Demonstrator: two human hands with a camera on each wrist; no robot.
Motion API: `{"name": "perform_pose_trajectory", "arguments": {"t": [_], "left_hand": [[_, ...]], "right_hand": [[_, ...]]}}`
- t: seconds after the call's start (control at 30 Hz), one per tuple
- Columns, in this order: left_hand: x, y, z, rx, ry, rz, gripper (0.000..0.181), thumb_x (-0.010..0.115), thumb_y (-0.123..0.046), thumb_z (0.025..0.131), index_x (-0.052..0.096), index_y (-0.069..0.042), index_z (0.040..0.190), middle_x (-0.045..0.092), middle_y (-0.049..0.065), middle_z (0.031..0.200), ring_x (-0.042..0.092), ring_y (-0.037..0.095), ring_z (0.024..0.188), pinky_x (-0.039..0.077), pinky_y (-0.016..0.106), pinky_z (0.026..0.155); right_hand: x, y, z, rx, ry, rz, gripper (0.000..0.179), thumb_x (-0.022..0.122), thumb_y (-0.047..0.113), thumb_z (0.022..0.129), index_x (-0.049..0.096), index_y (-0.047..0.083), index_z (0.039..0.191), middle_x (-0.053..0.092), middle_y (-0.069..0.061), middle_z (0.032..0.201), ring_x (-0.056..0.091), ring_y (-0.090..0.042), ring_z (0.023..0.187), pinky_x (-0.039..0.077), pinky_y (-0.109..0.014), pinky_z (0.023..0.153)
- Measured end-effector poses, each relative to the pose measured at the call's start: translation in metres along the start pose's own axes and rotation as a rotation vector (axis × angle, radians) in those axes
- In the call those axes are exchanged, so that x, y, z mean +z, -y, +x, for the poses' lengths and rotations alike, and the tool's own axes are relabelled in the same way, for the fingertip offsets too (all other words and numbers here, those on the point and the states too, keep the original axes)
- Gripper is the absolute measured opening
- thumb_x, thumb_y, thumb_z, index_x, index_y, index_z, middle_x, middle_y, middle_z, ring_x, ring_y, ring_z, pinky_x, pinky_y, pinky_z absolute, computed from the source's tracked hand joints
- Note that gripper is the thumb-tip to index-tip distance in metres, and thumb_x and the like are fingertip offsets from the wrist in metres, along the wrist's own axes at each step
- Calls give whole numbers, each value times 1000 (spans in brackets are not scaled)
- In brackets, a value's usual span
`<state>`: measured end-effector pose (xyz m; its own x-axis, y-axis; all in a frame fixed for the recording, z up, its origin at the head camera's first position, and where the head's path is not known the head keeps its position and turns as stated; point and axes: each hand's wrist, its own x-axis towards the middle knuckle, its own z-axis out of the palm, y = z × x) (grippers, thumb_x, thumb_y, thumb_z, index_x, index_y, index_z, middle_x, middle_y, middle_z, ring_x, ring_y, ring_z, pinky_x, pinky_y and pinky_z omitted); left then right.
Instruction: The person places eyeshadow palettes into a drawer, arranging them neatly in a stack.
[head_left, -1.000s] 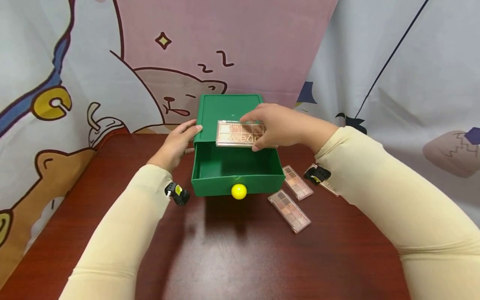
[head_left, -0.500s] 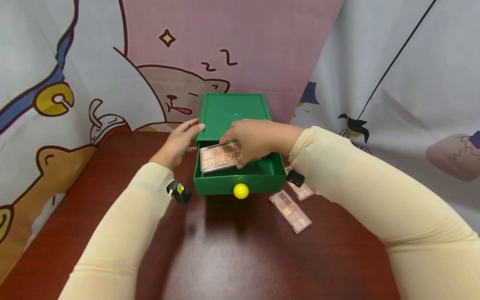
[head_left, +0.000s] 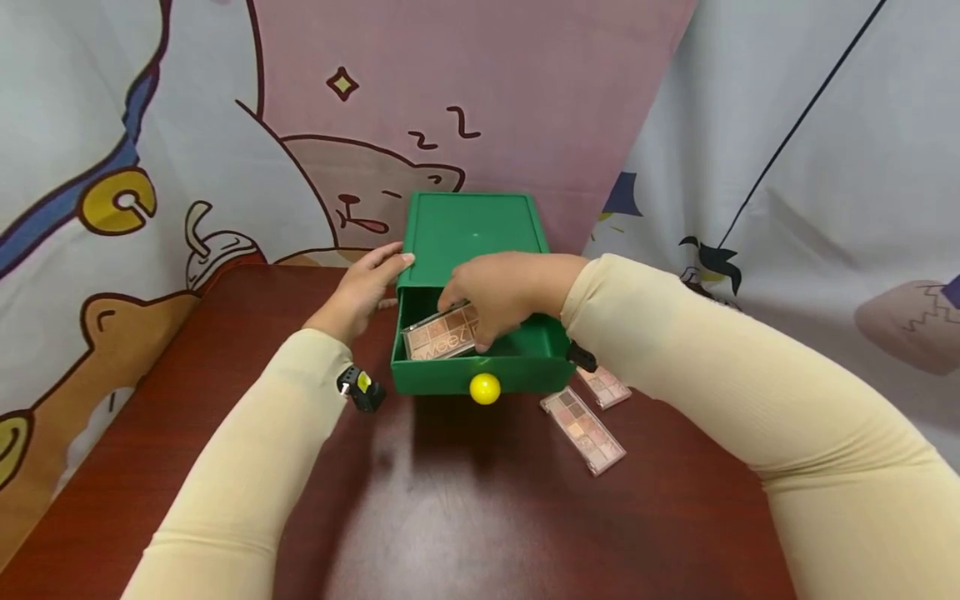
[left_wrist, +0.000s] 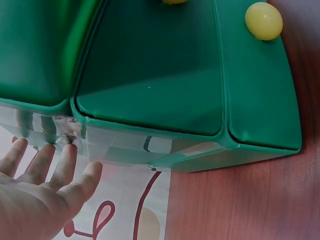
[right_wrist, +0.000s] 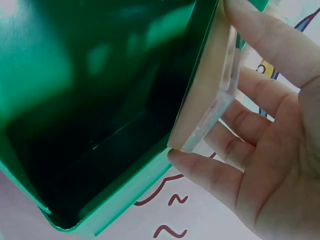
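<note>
A green drawer box (head_left: 474, 229) stands on the table with its top drawer (head_left: 435, 377) pulled out; a yellow knob (head_left: 485, 388) sits on the front. My right hand (head_left: 498, 292) reaches into the drawer and grips an eyeshadow palette (head_left: 442, 335) between thumb and fingers. In the right wrist view the palette (right_wrist: 205, 95) is tilted on edge beside the drawer wall. My left hand (head_left: 363, 287) rests against the box's left side, thumb at the top edge. The left wrist view has its fingers (left_wrist: 62, 170) nearly straight along that side.
Two more palettes lie on the table (head_left: 480, 517) right of the box: one in front (head_left: 582, 429), another (head_left: 606, 386) partly behind the right forearm. A patterned cloth (head_left: 555, 100) hangs behind the table. The left wrist view shows another yellow knob (left_wrist: 264, 21) on the green front.
My right hand has carried the palette from above the box forward, left and down into the open drawer, tilting it. The left hand has stayed at the box's side.
</note>
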<state>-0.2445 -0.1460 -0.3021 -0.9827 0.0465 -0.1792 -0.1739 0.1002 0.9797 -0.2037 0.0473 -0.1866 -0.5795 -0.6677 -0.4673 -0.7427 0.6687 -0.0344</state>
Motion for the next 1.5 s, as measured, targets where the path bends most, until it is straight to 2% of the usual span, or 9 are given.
{"name": "perform_pose_trajectory", "arguments": {"t": [0.23, 0.47, 0.6, 0.73, 0.8, 0.93, 1.07, 1.27, 1.5], "left_hand": [[1, 0, 0, -9, 7, 5, 63, 56, -43, 96, 33, -24, 152, 28, 3, 156, 36, 26, 138, 36, 45, 108], [3, -2, 0, -8, 14, 17, 64, 55, -44, 96, 33, -25, 152, 26, 3, 157, 35, 26, 138, 36, 45, 109], [4, -2, 1, -17, 6, 27, 63, 56, -45, 96, 34, -27, 151, 26, 2, 157, 36, 26, 137, 37, 46, 108], [4, -3, 1, -18, 4, 26, 62, 56, -44, 96, 34, -27, 151, 27, 2, 156, 38, 26, 136, 37, 45, 107], [4, -3, 1, -18, 7, 21, 62, 56, -43, 96, 34, -26, 152, 27, 2, 156, 38, 26, 136, 37, 45, 107], [2, -3, 1, -16, 10, 11, 63, 56, -43, 96, 34, -25, 152, 26, 3, 156, 37, 26, 136, 37, 45, 108], [2, -2, 1, -12, 4, 2, 63, 56, -43, 96, 33, -24, 152, 25, 3, 157, 37, 27, 136, 36, 46, 108], [1, 0, -1, -8, -6, 4, 63, 54, -43, 97, 32, -24, 153, 28, 4, 156, 40, 27, 134, 37, 45, 107], [2, 3, 1, 7, -2, 16, 63, 53, -44, 97, 32, -24, 153, 33, 5, 153, 41, 27, 132, 37, 46, 107]], "right_hand": [[4, 4, 2, 20, 47, -23, 64, 72, 22, 87, 47, 16, 145, 50, -3, 142, 49, -19, 126, 40, -36, 105], [10, 2, 2, 17, 82, -25, 58, 65, 15, 89, 47, 17, 144, 51, -3, 140, 56, -18, 105, 50, -32, 86], [13, 2, 2, 35, 99, 6, 58, 64, 12, 90, 46, 17, 145, 50, -4, 142, 58, -17, 98, 49, -31, 79], [10, 3, 2, 33, 80, 21, 60, 64, 13, 91, 43, 18, 147, 47, -2, 145, 54, -18, 114, 47, -34, 92], [6, 3, 0, 35, 64, 35, 62, 67, 17, 90, 43, 19, 147, 46, -2, 146, 46, -18, 127, 42, -35, 102], [-3, -2, -8, 32, 32, 124, 65, 70, 23, 90, 41, 21, 148, 47, -4, 145, 46, -20, 130, 40, -38, 105], [-7, -14, -20, -21, -68, 235, 63, 71, 23, 89, 45, 18, 146, 49, -3, 143, 49, -22, 127, 43, -39, 102], [10, -48, -38, -82, -337, 537, 59, 72, 18, 88, 49, 13, 143, 54, -5, 139, 53, -20, 123, 45, -42, 100], [62, -103, -58, 52, -625, 835, 57, 68, 20, 91, 47, 14, 144, 55, -10, 137, 53, -25, 124, 42, -47, 102]]}}
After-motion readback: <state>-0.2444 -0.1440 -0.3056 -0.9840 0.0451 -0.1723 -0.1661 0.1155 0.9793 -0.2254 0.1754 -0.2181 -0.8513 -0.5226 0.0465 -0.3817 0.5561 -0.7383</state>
